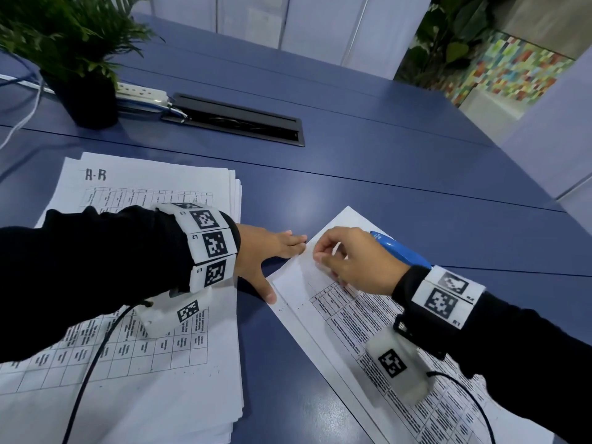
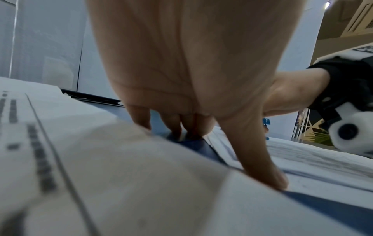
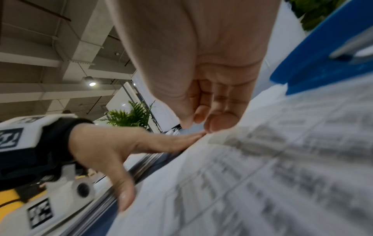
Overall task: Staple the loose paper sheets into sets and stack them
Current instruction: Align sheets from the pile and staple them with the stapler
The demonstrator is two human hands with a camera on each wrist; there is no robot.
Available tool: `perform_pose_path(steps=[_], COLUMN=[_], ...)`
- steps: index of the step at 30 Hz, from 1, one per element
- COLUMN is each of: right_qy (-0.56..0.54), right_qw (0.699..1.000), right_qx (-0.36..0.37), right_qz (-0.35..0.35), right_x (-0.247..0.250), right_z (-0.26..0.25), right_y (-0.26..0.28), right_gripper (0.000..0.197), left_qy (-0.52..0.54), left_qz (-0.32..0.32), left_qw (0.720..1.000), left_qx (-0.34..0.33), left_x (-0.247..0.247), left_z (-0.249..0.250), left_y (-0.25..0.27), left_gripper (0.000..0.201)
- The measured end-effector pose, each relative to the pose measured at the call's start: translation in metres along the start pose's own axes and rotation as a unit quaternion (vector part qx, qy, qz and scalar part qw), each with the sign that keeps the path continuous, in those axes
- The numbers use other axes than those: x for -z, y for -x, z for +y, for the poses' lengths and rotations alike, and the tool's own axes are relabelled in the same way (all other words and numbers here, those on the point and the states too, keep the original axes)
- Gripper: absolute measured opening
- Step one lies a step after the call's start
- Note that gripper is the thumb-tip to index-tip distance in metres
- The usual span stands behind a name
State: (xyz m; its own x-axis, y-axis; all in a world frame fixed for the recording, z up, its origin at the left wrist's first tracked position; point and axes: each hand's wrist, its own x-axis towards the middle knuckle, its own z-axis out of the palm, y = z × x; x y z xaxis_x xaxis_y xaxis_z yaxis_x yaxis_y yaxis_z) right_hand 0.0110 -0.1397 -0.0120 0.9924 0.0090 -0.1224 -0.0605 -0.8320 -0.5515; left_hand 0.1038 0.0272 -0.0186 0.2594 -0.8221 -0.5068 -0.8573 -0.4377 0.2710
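A loose set of printed sheets (image 1: 362,328) lies slanted on the blue table (image 1: 384,161), right of centre. My left hand (image 1: 275,257) is flat, its straight fingers and spread thumb (image 2: 272,178) touching the set's left edge. My right hand (image 1: 346,261) sits on the set's top corner, fingers curled, thumb and fingertips (image 3: 218,123) pinching the paper's edge (image 3: 262,175). A blue stapler (image 1: 400,249) lies on the sheets just behind the right hand, and shows at the upper right (image 3: 322,55) in the right wrist view. A thick stack of printed sheets (image 1: 144,363) lies under my left forearm.
A potted fern (image 1: 73,59) stands at the far left beside a white power strip (image 1: 141,92). A black cable hatch (image 1: 237,118) is set into the table's middle. Cables run from both wrist cameras over the papers.
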Motion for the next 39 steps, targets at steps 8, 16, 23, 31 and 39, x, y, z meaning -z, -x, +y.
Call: perform_pose_path(steps=[8, 16, 23, 31, 39], right_qy=[0.079, 0.095, 0.197, 0.132, 0.084], right_qw=[0.996, 0.995, 0.979, 0.987, 0.995], right_qx=[-0.048, -0.027, 0.018, -0.048, -0.048], right_qz=[0.020, -0.011, -0.050, -0.074, -0.021], right_x=[0.029, 0.011, 0.006, 0.013, 0.031], right_z=[0.024, 0.027, 0.020, 0.017, 0.027], right_y=[0.001, 0.003, 0.004, 0.007, 0.009], right_gripper=[0.010, 0.005, 0.009, 0.011, 0.011], left_qy=[-0.001, -0.003, -0.004, 0.007, 0.012], left_qz=[-0.013, -0.018, -0.021, -0.019, -0.023], left_qw=[1.000, 1.000, 1.000, 1.000, 1.000], left_qx=[0.006, 0.011, 0.014, 0.013, 0.010], left_x=[0.000, 0.001, 0.000, -0.001, -0.001], left_z=[-0.002, 0.000, -0.001, -0.001, -0.004], left_y=[-0.001, -0.002, -0.002, -0.001, -0.002], left_gripper=[0.102, 0.103, 0.103, 0.104, 0.104])
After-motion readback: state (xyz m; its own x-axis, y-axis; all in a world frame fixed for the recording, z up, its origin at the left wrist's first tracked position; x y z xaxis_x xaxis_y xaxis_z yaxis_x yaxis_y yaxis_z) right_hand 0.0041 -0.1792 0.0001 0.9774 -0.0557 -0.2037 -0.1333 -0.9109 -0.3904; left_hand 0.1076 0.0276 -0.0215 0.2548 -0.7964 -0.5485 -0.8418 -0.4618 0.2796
